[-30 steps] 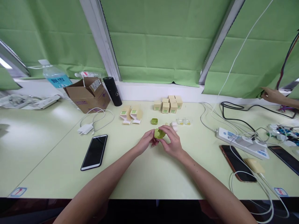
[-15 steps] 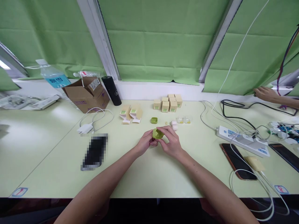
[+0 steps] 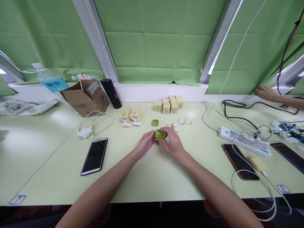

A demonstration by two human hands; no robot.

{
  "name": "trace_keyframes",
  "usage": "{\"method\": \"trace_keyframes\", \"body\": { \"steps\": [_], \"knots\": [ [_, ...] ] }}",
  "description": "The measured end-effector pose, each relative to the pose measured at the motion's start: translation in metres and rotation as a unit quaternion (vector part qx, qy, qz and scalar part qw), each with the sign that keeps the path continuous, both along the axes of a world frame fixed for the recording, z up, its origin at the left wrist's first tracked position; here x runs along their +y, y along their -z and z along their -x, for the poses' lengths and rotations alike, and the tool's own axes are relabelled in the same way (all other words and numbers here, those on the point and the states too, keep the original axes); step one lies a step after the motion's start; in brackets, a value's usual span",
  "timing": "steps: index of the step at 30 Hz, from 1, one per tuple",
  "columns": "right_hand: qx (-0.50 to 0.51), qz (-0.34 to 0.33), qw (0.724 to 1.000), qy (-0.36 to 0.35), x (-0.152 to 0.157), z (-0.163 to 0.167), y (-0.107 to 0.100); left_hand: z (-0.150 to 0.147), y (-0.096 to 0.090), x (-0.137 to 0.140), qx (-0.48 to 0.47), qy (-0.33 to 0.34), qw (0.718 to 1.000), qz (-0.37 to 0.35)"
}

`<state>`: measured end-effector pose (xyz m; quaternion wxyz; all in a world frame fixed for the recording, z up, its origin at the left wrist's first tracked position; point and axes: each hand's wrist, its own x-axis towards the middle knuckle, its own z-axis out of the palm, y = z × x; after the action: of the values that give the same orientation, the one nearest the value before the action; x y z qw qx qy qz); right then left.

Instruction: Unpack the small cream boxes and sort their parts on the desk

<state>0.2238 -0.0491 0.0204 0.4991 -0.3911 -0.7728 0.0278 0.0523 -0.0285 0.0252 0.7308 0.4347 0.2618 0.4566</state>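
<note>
Both my hands hold one small olive-green plastic case [image 3: 160,134], raised a little above the table with its hollow inside facing me. My left hand [image 3: 146,143] grips its left side, and my right hand [image 3: 174,142] closes its fingers on the right side. A second small green case piece [image 3: 155,122] lies on the table just behind. To its right are a tiny yellowish part [image 3: 167,125], pale pink pieces [image 3: 175,127] and clear plastic pieces [image 3: 186,121] with yellow spots. What sits under my fingertips is partly hidden.
Several small cardboard boxes [image 3: 173,105] stand at the back; opened cartons [image 3: 131,117] lie left of them. A phone [image 3: 94,156] and charger [image 3: 85,132] are at left, a power strip [image 3: 244,141] with cables at right. Another person's hand [image 3: 268,94] is by the blind.
The green case has tilted slightly, so more of its inside shows, and my right fingers have shifted along its edge. The whole view has moved a little.
</note>
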Motion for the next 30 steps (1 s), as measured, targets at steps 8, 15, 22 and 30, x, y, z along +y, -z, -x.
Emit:
{"method": "trace_keyframes", "body": {
  "steps": [8, 15, 22, 30],
  "knots": [
    [-0.047, -0.057, 0.997, 0.039, 0.0027, -0.0027, 0.0045, -0.0039, -0.0070, -0.0055, -0.024, 0.017, 1.000, 0.000],
    [-0.053, -0.050, 0.997, 0.040, 0.0034, -0.0035, 0.0059, -0.0042, -0.0039, -0.0041, -0.015, 0.010, 1.000, -0.003],
    [-0.057, -0.045, 0.996, 0.043, 0.0033, -0.0028, 0.0066, -0.0045, -0.0040, -0.0050, -0.026, 0.022, 0.999, 0.003],
    [-0.022, 0.012, 1.000, 0.010, -0.0017, 0.0013, 0.0002, -0.0006, -0.0038, -0.0012, -0.043, 0.021, 0.998, 0.038]
  ]
}}
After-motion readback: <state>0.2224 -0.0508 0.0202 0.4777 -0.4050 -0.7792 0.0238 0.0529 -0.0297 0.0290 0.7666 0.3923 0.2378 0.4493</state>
